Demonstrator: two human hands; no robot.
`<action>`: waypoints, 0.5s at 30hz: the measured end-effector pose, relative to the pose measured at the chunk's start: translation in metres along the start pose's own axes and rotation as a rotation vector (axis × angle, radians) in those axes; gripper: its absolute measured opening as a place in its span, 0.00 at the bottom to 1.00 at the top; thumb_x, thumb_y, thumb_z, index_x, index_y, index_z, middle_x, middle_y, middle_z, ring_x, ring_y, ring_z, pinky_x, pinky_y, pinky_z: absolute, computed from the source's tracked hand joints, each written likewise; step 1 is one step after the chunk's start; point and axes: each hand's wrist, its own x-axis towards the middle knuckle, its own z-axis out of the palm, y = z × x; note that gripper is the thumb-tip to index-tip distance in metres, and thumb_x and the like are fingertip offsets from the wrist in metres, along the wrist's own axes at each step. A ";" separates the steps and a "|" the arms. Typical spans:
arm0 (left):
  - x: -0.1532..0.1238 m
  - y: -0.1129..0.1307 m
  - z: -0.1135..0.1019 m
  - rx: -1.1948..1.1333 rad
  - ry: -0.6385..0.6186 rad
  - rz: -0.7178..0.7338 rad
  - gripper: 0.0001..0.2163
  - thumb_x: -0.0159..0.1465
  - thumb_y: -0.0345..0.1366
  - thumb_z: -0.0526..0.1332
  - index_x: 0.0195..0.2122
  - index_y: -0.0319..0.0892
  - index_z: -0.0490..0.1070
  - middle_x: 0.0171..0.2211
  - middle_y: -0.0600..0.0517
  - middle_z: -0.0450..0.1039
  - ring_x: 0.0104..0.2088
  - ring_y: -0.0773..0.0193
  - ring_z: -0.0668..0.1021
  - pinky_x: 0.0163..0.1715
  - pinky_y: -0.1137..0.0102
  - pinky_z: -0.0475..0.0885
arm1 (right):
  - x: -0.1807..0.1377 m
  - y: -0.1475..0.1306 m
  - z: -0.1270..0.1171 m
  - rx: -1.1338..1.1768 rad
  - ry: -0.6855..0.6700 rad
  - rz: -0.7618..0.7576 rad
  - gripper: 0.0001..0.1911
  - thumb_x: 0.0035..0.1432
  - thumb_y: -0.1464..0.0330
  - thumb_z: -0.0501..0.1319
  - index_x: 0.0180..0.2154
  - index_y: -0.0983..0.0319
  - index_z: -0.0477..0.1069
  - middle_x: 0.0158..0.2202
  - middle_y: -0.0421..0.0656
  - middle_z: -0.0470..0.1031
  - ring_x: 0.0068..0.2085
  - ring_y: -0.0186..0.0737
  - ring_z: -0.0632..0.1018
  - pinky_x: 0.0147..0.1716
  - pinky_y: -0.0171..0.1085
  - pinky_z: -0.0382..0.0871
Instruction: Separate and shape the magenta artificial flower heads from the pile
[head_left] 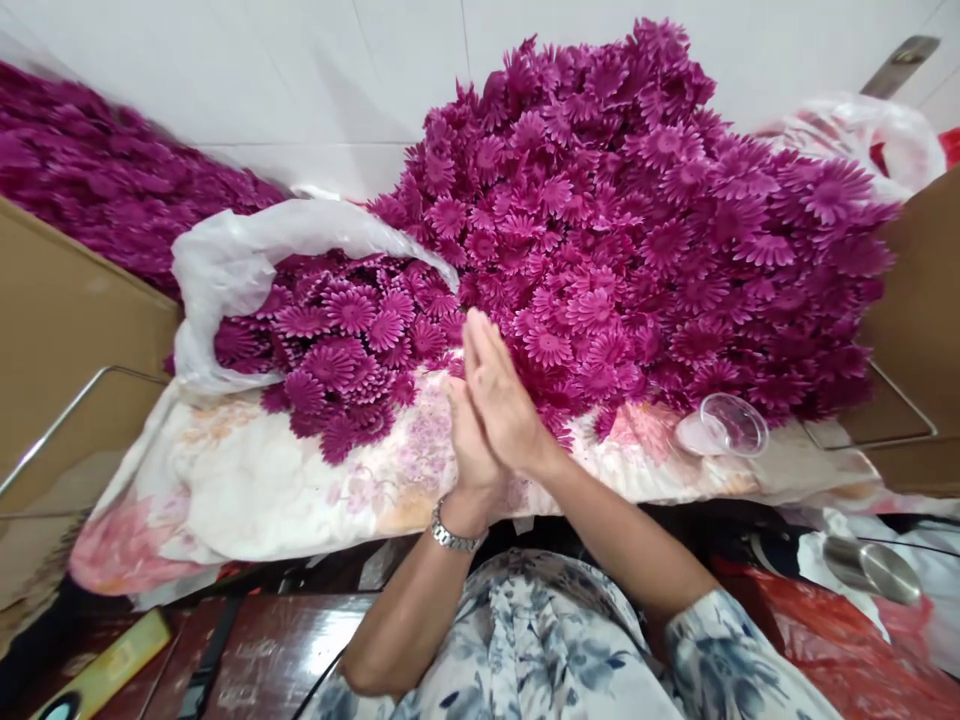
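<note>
My left hand (pixel 472 440), with a metal watch (pixel 454 530) on its wrist, is laid palm to palm against my right hand (pixel 504 405). Both sets of fingers are stretched out straight, pointing away from me. Whatever may lie between the palms is hidden. Just beyond the fingertips rises a large heap of purple artificial flower heads (pixel 600 260). To the left, a white plastic bag (pixel 225 260) gapes, and more purple flower heads (pixel 352 340) spill from it onto the floral cloth (pixel 277 500) under my hands.
A clear plastic cup (pixel 724 428) lies tilted on the cloth's right side. Cardboard boxes (pixel 67 300) flank the table, and more purple flowers (pixel 112 170) pile up at back left. A metal tumbler (pixel 870 570) and red plastic bag (pixel 817 630) are at lower right.
</note>
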 end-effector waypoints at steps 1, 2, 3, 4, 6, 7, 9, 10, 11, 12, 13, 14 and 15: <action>0.000 0.000 0.003 -0.063 -0.014 -0.002 0.24 0.66 0.52 0.41 0.50 0.51 0.71 0.59 0.55 0.66 0.66 0.64 0.55 0.64 0.65 0.51 | 0.007 0.005 -0.002 -0.009 0.014 0.004 0.34 0.62 0.47 0.31 0.66 0.51 0.37 0.69 0.33 0.40 0.69 0.40 0.41 0.67 0.53 0.37; 0.000 0.000 0.005 -0.139 -0.029 -0.014 0.24 0.66 0.53 0.42 0.49 0.49 0.72 0.59 0.53 0.66 0.65 0.63 0.57 0.64 0.66 0.53 | 0.013 0.010 -0.003 -0.015 0.043 0.009 0.34 0.62 0.47 0.32 0.65 0.50 0.40 0.69 0.33 0.42 0.69 0.41 0.41 0.67 0.54 0.37; 0.000 -0.001 0.006 -0.217 -0.032 -0.037 0.23 0.65 0.52 0.45 0.48 0.47 0.73 0.57 0.52 0.68 0.64 0.62 0.59 0.63 0.66 0.55 | 0.018 0.014 -0.003 -0.015 0.082 0.016 0.33 0.62 0.47 0.32 0.65 0.50 0.42 0.68 0.33 0.45 0.69 0.42 0.43 0.67 0.55 0.38; 0.000 -0.003 0.007 -0.290 -0.022 -0.068 0.21 0.65 0.50 0.48 0.46 0.46 0.74 0.55 0.50 0.70 0.63 0.61 0.62 0.62 0.66 0.57 | 0.020 0.018 -0.004 -0.006 0.130 0.026 0.33 0.63 0.48 0.32 0.65 0.50 0.44 0.67 0.34 0.48 0.69 0.42 0.45 0.67 0.55 0.40; 0.004 -0.005 0.004 -0.388 0.024 -0.134 0.15 0.64 0.43 0.53 0.41 0.42 0.75 0.49 0.49 0.75 0.59 0.60 0.68 0.61 0.65 0.60 | 0.018 0.020 -0.004 0.041 0.229 0.059 0.32 0.64 0.51 0.29 0.64 0.52 0.47 0.65 0.37 0.55 0.67 0.40 0.53 0.66 0.50 0.48; 0.006 -0.005 0.001 -0.421 0.049 -0.162 0.13 0.63 0.40 0.53 0.38 0.41 0.76 0.45 0.49 0.77 0.57 0.59 0.71 0.59 0.65 0.62 | 0.015 0.020 -0.005 0.071 0.257 0.078 0.31 0.65 0.53 0.29 0.64 0.53 0.48 0.64 0.38 0.58 0.65 0.39 0.58 0.64 0.47 0.54; 0.012 -0.004 -0.006 -0.476 0.081 -0.208 0.12 0.61 0.36 0.53 0.34 0.39 0.76 0.38 0.48 0.79 0.53 0.59 0.74 0.57 0.64 0.65 | 0.005 0.018 -0.008 0.121 0.270 0.080 0.30 0.66 0.55 0.31 0.61 0.56 0.55 0.60 0.42 0.64 0.60 0.38 0.67 0.59 0.43 0.63; 0.014 -0.002 -0.010 -0.501 0.091 -0.225 0.12 0.61 0.35 0.53 0.32 0.39 0.76 0.36 0.48 0.80 0.52 0.59 0.75 0.56 0.64 0.66 | -0.001 0.017 -0.011 0.128 0.267 0.052 0.28 0.66 0.55 0.35 0.58 0.57 0.59 0.58 0.44 0.66 0.58 0.38 0.69 0.57 0.42 0.65; 0.017 0.000 -0.014 -0.525 0.109 -0.240 0.12 0.60 0.34 0.53 0.31 0.39 0.75 0.34 0.48 0.80 0.51 0.59 0.76 0.56 0.64 0.67 | -0.006 0.016 -0.014 0.114 0.257 0.006 0.25 0.66 0.56 0.40 0.55 0.58 0.63 0.56 0.46 0.69 0.56 0.39 0.71 0.56 0.42 0.67; 0.018 0.003 -0.018 -0.545 0.122 -0.253 0.12 0.60 0.35 0.52 0.30 0.39 0.75 0.33 0.48 0.79 0.50 0.59 0.76 0.55 0.64 0.67 | -0.012 0.017 -0.018 0.080 0.240 -0.052 0.21 0.65 0.58 0.45 0.52 0.59 0.66 0.53 0.47 0.70 0.55 0.39 0.72 0.56 0.43 0.67; 0.018 0.005 -0.020 -0.561 0.123 -0.265 0.12 0.60 0.36 0.52 0.31 0.38 0.75 0.33 0.47 0.79 0.49 0.59 0.77 0.55 0.64 0.67 | -0.017 0.017 -0.021 0.026 0.218 -0.113 0.18 0.64 0.60 0.48 0.49 0.60 0.69 0.52 0.47 0.71 0.54 0.40 0.72 0.56 0.45 0.66; 0.018 0.008 -0.022 -0.574 0.115 -0.274 0.13 0.61 0.37 0.51 0.32 0.38 0.74 0.34 0.46 0.79 0.49 0.59 0.77 0.55 0.63 0.67 | -0.021 0.019 -0.023 -0.042 0.189 -0.170 0.16 0.63 0.62 0.52 0.47 0.60 0.70 0.50 0.48 0.72 0.55 0.41 0.71 0.57 0.46 0.65; 0.017 0.010 -0.023 -0.582 0.089 -0.281 0.14 0.61 0.38 0.50 0.33 0.37 0.74 0.36 0.45 0.79 0.49 0.58 0.77 0.55 0.63 0.66 | -0.025 0.021 -0.025 -0.119 0.153 -0.215 0.14 0.61 0.63 0.55 0.46 0.61 0.71 0.50 0.49 0.72 0.56 0.43 0.70 0.57 0.48 0.64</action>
